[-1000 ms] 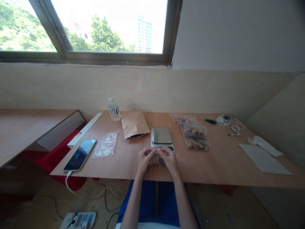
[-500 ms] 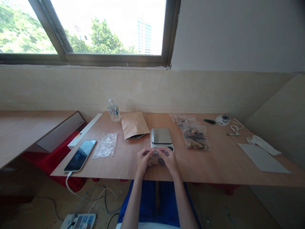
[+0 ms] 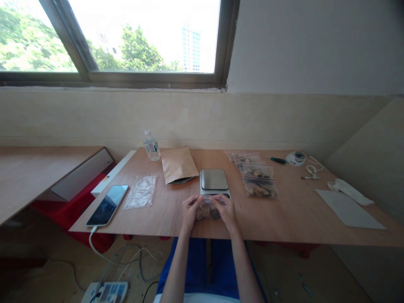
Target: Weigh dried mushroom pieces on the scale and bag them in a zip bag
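Observation:
A clear plastic bag (image 3: 207,211) with brown dried pieces lies near the table's front edge. My left hand (image 3: 190,210) pinches the left part of its top edge, and my right hand (image 3: 226,209) pinches the right part. Just beyond them is a digital scale (image 3: 214,180) with a bare metal plate; my hands and the bag partly cover its front. Several filled zip bags (image 3: 259,187) overlap in a row to the right of the scale. A brown paper pouch (image 3: 179,164) lies to its left, its opening facing the front.
Left on the table (image 3: 160,223) are a water bottle (image 3: 152,146), a flat clear bag (image 3: 140,192) and a phone (image 3: 107,205) on a cable. Rightward are a green-handled screwdriver (image 3: 278,160), a white camera (image 3: 296,158), a white cloth (image 3: 350,192) and a grey sheet (image 3: 349,209).
My fingers have shifted slightly along the bag's top edge, with the two hands a little farther apart. The bag stays at the same place.

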A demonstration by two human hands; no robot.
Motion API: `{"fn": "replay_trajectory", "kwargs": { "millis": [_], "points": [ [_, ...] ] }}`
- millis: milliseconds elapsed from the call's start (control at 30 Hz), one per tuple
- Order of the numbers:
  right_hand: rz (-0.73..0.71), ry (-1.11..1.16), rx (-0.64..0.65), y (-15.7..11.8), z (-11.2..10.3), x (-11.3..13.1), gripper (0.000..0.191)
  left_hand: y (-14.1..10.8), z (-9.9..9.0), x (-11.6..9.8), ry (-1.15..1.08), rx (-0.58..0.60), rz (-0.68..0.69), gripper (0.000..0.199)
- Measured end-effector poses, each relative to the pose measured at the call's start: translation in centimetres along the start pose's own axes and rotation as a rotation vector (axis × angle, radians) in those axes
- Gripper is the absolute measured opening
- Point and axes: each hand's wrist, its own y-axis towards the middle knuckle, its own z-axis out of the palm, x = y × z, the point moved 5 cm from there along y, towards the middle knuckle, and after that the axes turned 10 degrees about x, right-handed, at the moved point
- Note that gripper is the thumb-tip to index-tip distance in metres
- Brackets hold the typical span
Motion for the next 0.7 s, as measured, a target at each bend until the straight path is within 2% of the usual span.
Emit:
{"fn": "replay_trajectory", "kwargs": {
  "millis": [167,333,533,700],
  "points": [
    [0.009,-0.017,-0.001,-0.1,-0.2,0.2,0.020,0.0,-0.1,0.1,-0.005,0.002,0.010,0.027],
    [0.006,0.000,0.026,-0.2,-0.3,0.4,0.030,0.0,0.0,0.1,-0.018,0.011,0.004,0.032],
    [-0.009,-0.039,-0.047,-0.1,-0.8,-0.1,0.035,0.0,0.2,0.3,-0.053,-0.009,-0.024,0.044],
    [0.017,-0.036,-0.020,0.0,-1.0,-0.7,0.042,0.0,-0.1,0.9,-0.074,-0.030,-0.105,0.065]
  ]
}}
